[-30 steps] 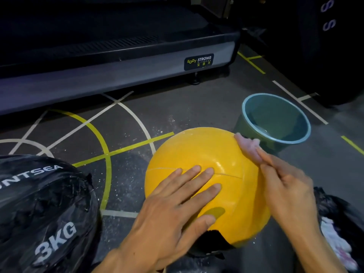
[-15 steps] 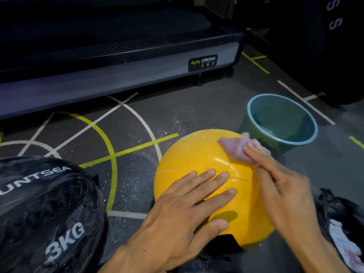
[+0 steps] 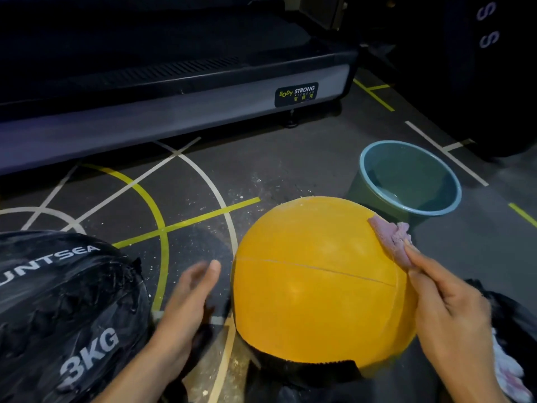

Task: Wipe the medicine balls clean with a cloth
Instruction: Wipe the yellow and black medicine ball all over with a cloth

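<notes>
Location: a gym floor; dark rubber flooring (image 3: 305, 158) marked with white and yellow training lines; the grey base of a fitness machine (image 3: 174, 112) labelled "BODY STRONG"; a round yellow medicine ball (image 3: 313, 274); a black ball printed "3KG" (image 3: 66, 315); a blue-rimmed plastic bucket (image 3: 412, 210) holding water beside them.

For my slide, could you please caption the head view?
Right hand wipes yellow ball with pink cloth; left hand open beside it.

medicine ball (image 3: 313, 274) between bag (image 3: 58, 309) and bucket (image 3: 412, 178)
</notes>
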The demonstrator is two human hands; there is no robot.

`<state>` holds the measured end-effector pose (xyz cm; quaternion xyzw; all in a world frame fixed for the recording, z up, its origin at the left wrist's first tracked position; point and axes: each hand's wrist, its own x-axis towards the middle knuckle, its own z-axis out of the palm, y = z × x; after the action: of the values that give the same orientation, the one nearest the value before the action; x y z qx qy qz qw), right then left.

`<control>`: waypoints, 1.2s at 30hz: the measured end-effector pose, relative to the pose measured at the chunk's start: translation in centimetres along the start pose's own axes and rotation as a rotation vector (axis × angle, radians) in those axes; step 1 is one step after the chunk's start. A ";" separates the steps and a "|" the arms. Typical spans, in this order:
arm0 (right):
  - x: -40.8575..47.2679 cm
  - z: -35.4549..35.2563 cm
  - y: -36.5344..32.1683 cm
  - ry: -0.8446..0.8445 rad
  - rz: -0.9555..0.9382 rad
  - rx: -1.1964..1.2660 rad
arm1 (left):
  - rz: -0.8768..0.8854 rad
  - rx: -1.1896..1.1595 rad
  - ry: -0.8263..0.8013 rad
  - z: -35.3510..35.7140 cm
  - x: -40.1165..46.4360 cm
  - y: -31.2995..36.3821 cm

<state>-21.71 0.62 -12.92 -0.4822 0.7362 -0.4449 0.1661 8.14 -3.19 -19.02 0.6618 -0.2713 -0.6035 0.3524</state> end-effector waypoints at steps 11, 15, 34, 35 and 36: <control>-1.6 1.1 -0.9 -0.072 -0.040 0.062 | -0.325 -0.238 -0.237 -0.2 1.0 -3.1; -2.3 2.9 -0.4 -0.092 0.024 0.130 | -0.134 -0.174 -0.204 -3.8 1.0 -0.7; -2.8 7.2 -5.5 -0.107 -0.276 0.075 | 0.434 0.462 -0.137 -2.6 -2.3 1.7; -3.0 8.1 -5.9 -0.158 -0.392 -0.005 | 0.443 0.480 -0.124 -2.4 -2.4 1.7; -3.2 8.6 -5.6 -0.202 -0.480 -0.080 | 0.455 0.502 -0.109 -2.3 -2.5 1.9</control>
<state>-11.22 -1.70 -13.66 -0.6912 0.5974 -0.3917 0.1095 10.23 -2.03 -15.96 0.6173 -0.5703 -0.4583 0.2892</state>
